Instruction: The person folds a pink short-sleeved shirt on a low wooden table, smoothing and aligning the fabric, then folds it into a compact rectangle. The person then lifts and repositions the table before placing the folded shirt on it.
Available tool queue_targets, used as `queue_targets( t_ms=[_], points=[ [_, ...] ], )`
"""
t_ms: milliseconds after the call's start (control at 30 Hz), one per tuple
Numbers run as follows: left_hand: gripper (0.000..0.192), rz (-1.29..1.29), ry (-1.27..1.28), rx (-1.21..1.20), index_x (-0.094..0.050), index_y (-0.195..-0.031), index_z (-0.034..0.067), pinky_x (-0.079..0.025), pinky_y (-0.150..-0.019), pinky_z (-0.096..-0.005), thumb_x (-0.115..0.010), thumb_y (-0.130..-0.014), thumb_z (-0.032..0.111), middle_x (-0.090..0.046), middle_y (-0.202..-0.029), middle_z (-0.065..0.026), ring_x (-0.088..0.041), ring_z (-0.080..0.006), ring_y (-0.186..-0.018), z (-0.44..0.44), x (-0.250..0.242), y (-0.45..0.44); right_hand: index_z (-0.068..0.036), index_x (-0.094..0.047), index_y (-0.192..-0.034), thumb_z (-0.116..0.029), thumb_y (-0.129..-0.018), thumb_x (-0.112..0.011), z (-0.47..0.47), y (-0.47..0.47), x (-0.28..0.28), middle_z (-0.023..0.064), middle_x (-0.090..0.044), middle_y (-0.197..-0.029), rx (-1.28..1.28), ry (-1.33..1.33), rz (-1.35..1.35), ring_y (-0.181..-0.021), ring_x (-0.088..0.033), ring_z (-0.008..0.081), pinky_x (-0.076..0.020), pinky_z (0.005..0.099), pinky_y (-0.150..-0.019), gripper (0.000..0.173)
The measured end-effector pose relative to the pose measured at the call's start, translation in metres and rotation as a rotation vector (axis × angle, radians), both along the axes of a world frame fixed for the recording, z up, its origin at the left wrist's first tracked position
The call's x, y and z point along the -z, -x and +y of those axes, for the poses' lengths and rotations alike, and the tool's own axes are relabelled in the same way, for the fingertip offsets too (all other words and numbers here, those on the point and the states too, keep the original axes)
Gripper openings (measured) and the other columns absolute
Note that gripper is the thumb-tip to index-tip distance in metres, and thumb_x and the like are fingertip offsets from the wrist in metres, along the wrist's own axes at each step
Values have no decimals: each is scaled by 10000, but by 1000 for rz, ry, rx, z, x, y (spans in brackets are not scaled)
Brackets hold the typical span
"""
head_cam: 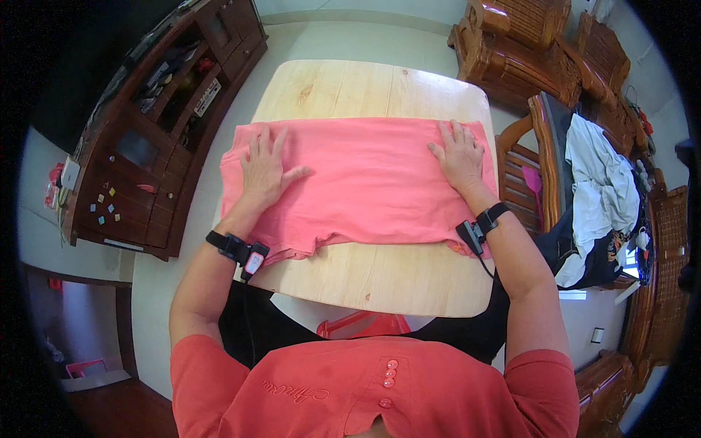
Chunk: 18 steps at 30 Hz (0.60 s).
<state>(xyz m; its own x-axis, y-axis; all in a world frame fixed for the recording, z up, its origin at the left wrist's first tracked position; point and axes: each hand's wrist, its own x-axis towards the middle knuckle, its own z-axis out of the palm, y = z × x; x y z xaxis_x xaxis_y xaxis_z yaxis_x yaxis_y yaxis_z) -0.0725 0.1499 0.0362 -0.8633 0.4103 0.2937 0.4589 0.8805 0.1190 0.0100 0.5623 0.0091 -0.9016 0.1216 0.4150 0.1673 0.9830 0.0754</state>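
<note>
A pink cloth garment (361,180), seemingly a shirt folded lengthwise, lies sideways across a light wooden table (383,279). My left hand (267,167) rests palm down on its left part, fingers apart and pointing to the far edge. On the right part my right hand (461,156) lies flat too, its fingers near the garment's far edge. Neither hand grips the cloth. Small buttons show at the garment's near right corner, partly behind the device on my right wrist. Each wrist wears a black strap with a small device and cable. Slight wrinkles run along the cloth.
A dark wooden cabinet (181,219) stands to the left. Carved wooden seating (520,60) is at the far right. White clothing (597,180) and dark clothing lie on a surface to the right, beside a wooden armrest. Something red and plastic (361,324) shows under the table's near edge.
</note>
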Motion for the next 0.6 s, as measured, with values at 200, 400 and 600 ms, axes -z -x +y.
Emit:
queue_targets(
  t_ms=[200, 400, 600],
  points=[
    [950, -66, 129, -191, -286, -1583, 238, -191, -1148, -620, -521, -844, 787, -191, -1644, -195, -198, -487, -1469, -9, 21, 0, -162, -485, -1481, -579, -968, -497, 33, 5, -2, 77, -448, -1532, 60, -72, -40, -1395, -390, 282, -336, 484, -1068, 661],
    [944, -207, 15, -228, -272, -1585, 296, -260, -1104, -651, -541, -828, 790, -189, -1651, -166, -235, -447, -1469, -42, 8, 19, -164, -452, -1502, -583, -969, -495, 35, 5, -2, 68, -408, -1559, 86, -24, -90, -1431, -348, 273, -281, 469, -1118, 680],
    [1000, -257, -113, -341, -253, -1590, 157, -313, -1133, -519, -680, -828, 644, -258, -1608, -229, -299, -407, -1451, -87, 15, 4, -188, -342, -1553, -456, -926, -633, 36, -30, -40, 129, -367, -1568, -36, 186, -113, -1435, -340, 332, -307, 549, -1128, 742]
  ],
)
